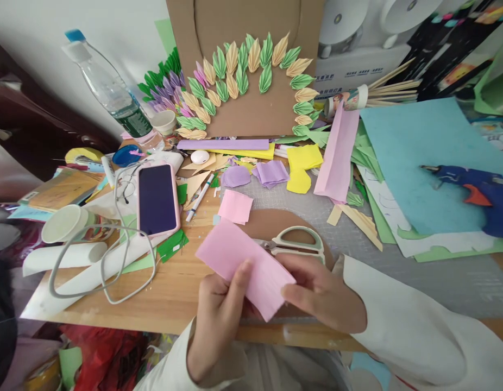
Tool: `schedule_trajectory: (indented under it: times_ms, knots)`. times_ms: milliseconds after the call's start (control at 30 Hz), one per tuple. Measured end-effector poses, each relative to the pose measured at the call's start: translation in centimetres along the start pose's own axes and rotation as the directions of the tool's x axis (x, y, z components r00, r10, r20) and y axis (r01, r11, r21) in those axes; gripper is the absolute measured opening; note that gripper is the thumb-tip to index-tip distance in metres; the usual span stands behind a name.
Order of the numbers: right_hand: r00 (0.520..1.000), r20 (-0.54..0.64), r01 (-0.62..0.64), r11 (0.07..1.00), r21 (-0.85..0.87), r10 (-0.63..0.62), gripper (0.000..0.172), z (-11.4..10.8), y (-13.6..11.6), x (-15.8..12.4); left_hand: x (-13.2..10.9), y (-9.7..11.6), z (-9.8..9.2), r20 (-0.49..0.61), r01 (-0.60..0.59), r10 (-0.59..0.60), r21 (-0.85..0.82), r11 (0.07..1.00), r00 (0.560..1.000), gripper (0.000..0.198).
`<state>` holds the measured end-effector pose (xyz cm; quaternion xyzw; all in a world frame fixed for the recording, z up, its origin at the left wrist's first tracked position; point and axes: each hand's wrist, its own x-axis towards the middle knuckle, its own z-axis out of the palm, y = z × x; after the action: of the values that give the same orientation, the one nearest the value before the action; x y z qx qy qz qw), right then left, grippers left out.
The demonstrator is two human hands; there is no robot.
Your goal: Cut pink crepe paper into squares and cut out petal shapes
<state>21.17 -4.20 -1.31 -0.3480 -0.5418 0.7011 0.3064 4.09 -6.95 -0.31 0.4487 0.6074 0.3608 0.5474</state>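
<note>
A pink sheet of paper [239, 260] is held over the near edge of the wooden table [170, 293]. My left hand [219, 315] grips its lower side with the thumb pressed on top. My right hand [320, 293] pinches its right edge. Scissors with pale green handles [294, 244] lie on a brown cardboard piece just behind the sheet. A smaller pink square [235, 206] lies further back.
A phone in a pink case [157, 200], a white cable, paper cups and a water bottle [108, 89] crowd the left. A cardboard arch with folded paper leaves [251, 70] stands at the back. A blue glue gun [475, 190] rests on blue paper at right.
</note>
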Motion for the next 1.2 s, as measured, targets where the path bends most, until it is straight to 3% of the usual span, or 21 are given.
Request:
schedule_trajectory:
  times_ms: [67,167,267,400,633,733,1200]
  knots:
    - [0.998,0.068,-0.008,0.999,0.047,0.005,0.024,0.3,0.2,0.0,0.1,0.1,0.3,-0.119,0.017,-0.023,-0.053,0.998,0.993,0.059]
    - [0.999,0.017,-0.041,0.999,-0.027,0.042,0.031,0.5,0.3,-0.3,0.0,0.0,0.6,-0.224,0.003,-0.03,-0.12,0.993,0.974,0.058]
    - [0.997,-0.076,-0.039,0.996,-0.081,0.033,0.036,0.4,0.2,-0.4,-0.2,-0.2,0.9,-0.206,-0.004,-0.039,-0.208,0.978,0.978,0.056]
    - [0.997,-0.079,0.008,1.0,0.013,-0.007,0.035,0.1,-0.1,-0.3,-0.2,-0.2,1.6,-0.168,0.008,-0.061,-0.299,0.954,0.984,0.055]
    - [0.998,-0.051,0.05,0.998,0.035,-0.048,0.035,-0.1,0.2,-0.4,0.1,-0.2,2.9,-0.305,-0.058,-0.031,-0.28,0.958,0.952,0.058]
    - [0.998,0.024,0.057,0.997,0.057,-0.058,0.029,0.2,0.2,-0.4,0.1,-0.2,3.2,-0.281,-0.076,-0.01,-0.292,0.953,0.96,0.062]
    - [1.0,-0.015,0.0,0.999,0.054,0.001,0.048,0.3,0.0,-0.3,0.2,-0.6,2.9,-0.198,-0.035,-0.057,-0.432,0.901,0.979,0.054]
